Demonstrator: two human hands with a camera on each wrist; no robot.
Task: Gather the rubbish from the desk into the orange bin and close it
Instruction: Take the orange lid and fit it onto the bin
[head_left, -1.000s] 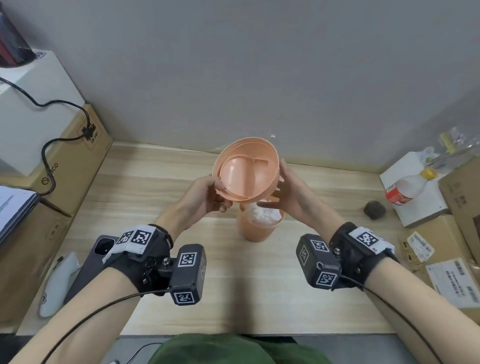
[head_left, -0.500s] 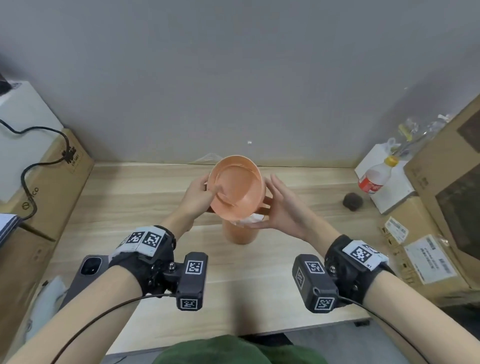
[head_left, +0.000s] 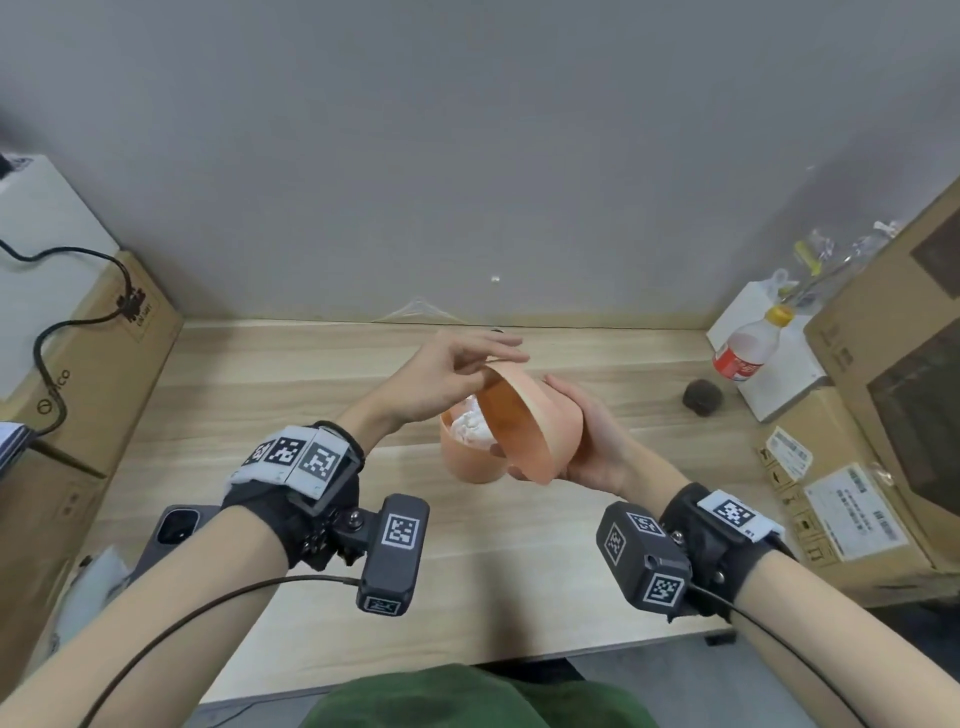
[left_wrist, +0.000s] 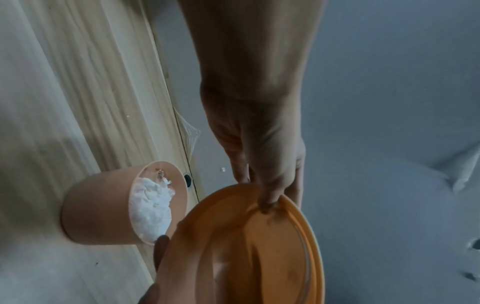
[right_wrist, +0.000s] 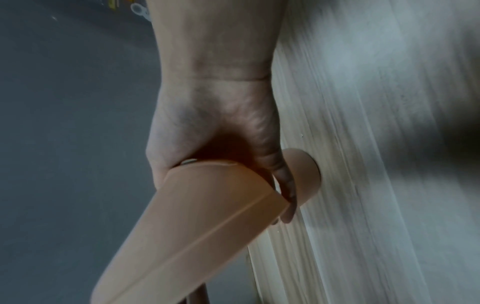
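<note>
The orange bin (head_left: 467, 462) stands open at mid-desk, and crumpled white rubbish (head_left: 470, 423) fills it to the rim. Just above and to its right the orange lid (head_left: 524, 421) is tilted on edge, hollow side facing left. My left hand (head_left: 447, 374) pinches the lid's upper rim with thumb and fingers. My right hand (head_left: 587, 436) cups the lid's outer side from the right, fingers curled round it. The left wrist view shows the bin (left_wrist: 96, 207), the rubbish (left_wrist: 150, 209) and the lid (left_wrist: 246, 246) under my left hand (left_wrist: 270, 185). The right wrist view shows my right hand (right_wrist: 221, 144) on the lid (right_wrist: 194, 216).
A dark round lump (head_left: 701, 397) lies on the desk at the right, near a bottle (head_left: 743, 348) on a white box. Cardboard boxes (head_left: 883, 415) line the right side and another box (head_left: 93, 364) with a cable the left. A phone (head_left: 176, 530) lies front left.
The lid has turned from facing me to standing tilted on edge over the bin. My left hand moved up to its top rim, and my right hand now cups its outer side.
</note>
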